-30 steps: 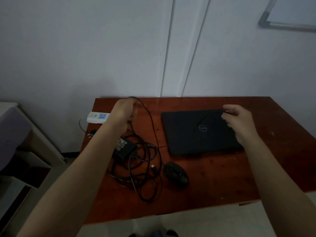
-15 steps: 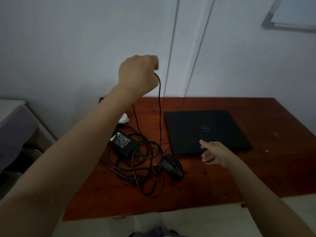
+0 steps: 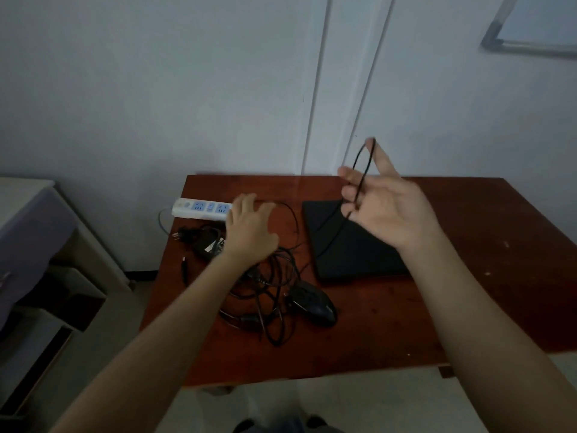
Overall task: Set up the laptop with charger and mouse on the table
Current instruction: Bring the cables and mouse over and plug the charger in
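Note:
A closed black laptop [image 3: 349, 254] lies flat on the red-brown table [image 3: 468, 292]. A black mouse [image 3: 315, 303] sits in front of its left corner. Beside it a tangle of black cable [image 3: 271, 295] spreads out, with the charger brick [image 3: 207, 245] and its plug [image 3: 182, 236] further left. My right hand [image 3: 384, 207] is raised above the laptop, palm up, with a loop of thin black cable [image 3: 363, 170] hanging over its fingers. My left hand [image 3: 249, 228] hovers with fingers spread over the cable pile and the brick, holding nothing.
A white power strip [image 3: 199, 208] with blue sockets lies at the table's back left edge. A grey cabinet or seat [image 3: 28, 223] stands to the left of the table. A white wall rises right behind the table.
The cable passed from my left hand to my right, which rose from the laptop's front edge. My left hand dropped from high up to just above the charger brick.

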### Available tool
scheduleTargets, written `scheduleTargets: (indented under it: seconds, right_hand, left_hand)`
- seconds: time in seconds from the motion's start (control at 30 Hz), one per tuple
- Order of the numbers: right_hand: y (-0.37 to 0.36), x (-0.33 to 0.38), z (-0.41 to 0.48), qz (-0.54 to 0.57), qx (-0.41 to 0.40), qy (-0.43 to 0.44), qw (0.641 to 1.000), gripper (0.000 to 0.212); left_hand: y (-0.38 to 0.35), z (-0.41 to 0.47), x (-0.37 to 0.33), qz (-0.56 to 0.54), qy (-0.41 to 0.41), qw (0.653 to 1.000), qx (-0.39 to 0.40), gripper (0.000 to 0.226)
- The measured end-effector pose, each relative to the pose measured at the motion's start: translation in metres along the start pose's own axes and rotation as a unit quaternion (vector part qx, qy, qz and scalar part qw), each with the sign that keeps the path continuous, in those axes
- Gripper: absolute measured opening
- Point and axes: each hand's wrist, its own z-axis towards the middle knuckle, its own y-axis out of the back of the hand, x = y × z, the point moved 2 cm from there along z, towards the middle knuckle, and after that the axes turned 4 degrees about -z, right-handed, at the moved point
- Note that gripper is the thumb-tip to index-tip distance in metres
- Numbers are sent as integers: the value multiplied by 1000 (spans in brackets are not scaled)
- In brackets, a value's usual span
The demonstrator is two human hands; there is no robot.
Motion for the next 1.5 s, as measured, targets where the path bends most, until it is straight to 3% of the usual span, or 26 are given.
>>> scheduleTargets:
  seconds: [0.07, 0.13, 0.17, 0.23, 0.27, 0.33, 0.4, 0.47, 0.53, 0.6, 0.63, 0.7, 0.8, 0.87, 0.93, 0.97, 1.03, 1.13, 1.23, 1.3, 1.37, 1.43, 1.5]
  right_hand:
    - [-26, 12, 9, 14, 1, 4, 1000, 72]
    - [-47, 25, 18, 5, 2, 29, 1000, 66]
    - [-55, 31, 22, 1, 2, 48, 999, 66]
    - [-67, 46, 27, 7, -8, 91, 996, 69]
    - [-70, 54, 29, 21, -17, 113, 993, 69]
    - [-67, 70, 32, 58, -28, 162, 985, 61]
    - [-57, 87, 32, 79, -34, 202, 976, 49]
    - [-44, 91, 33, 79, -70, 210, 972, 42]
    - [-20, 75, 37, 46, -152, 166, 973, 33]
    - [4, 38, 40, -79, -195, 63, 976, 21]
    - [17, 14, 38, -166, -193, -13, 967, 28]
    - [41, -34, 27, -309, -165, -143, 926, 40]
    - [49, -86, 8, -460, -36, -236, 855, 45]
    - [41, -107, 3, -492, 51, -268, 827, 51]
    - [33, -117, 2, -490, 83, -262, 827, 45]
    - [30, -119, 4, -494, 70, -234, 835, 35]
    - [31, -116, 9, -513, -32, -151, 844, 10]
    - [47, -105, 13, -535, -156, -55, 828, 24]
    - [80, -95, 6, -589, -130, -73, 794, 19]
    - [110, -92, -3, -614, -94, -182, 763, 8]
    - [137, -91, -8, -632, -115, -276, 715, 20]
    - [150, -93, 2, -657, -144, -279, 685, 31]
    - [145, -103, 22, -690, -114, -235, 675, 37]
  left_hand:
    - [-23, -20, 3, -19, -70, 995, -64, 43]
    - [-43, -29, 5, -63, -114, 990, -57, 38]
    - [-50, -32, 4, -133, -103, 986, 19, 37]
    - [-63, -42, 5, -253, -23, 942, 218, 38]
    - [-70, -45, 10, -282, 14, 921, 268, 31]
    - [-80, -45, 26, -274, 45, 922, 269, 17]
    - [-84, -44, 38, -303, 82, 925, 215, 30]
    - [-75, -41, 39, -379, 119, 901, 172, 35]
    - [-58, -37, 27, -447, 132, 872, 150, 36]
    - [-39, -30, 15, -530, 146, 828, 112, 36]
    - [-29, -27, 10, -562, 155, 807, 92, 37]
    - [-11, -22, 3, -592, 156, 788, 68, 38]
    - [10, -17, -10, -629, 134, 763, 65, 39]
    - [22, -11, -19, -645, 120, 753, 55, 40]
    - [30, -5, -29, -663, 114, 737, 61, 41]
    - [32, -4, -34, -677, 119, 723, 74, 41]
    - [33, -3, -41, -691, 131, 704, 93, 41]
    - [29, -3, -48, -668, 116, 726, 115, 41]
    - [18, -13, -48, -565, 89, 789, 225, 39]
    - [-2, -25, -30, -386, 63, 862, 324, 34]
    - [-32, -37, -3, -185, 56, 895, 402, 32]
    - [-61, -44, 16, 14, 14, 902, 431, 35]
    - [-75, -47, 27, 121, -10, 918, 377, 43]
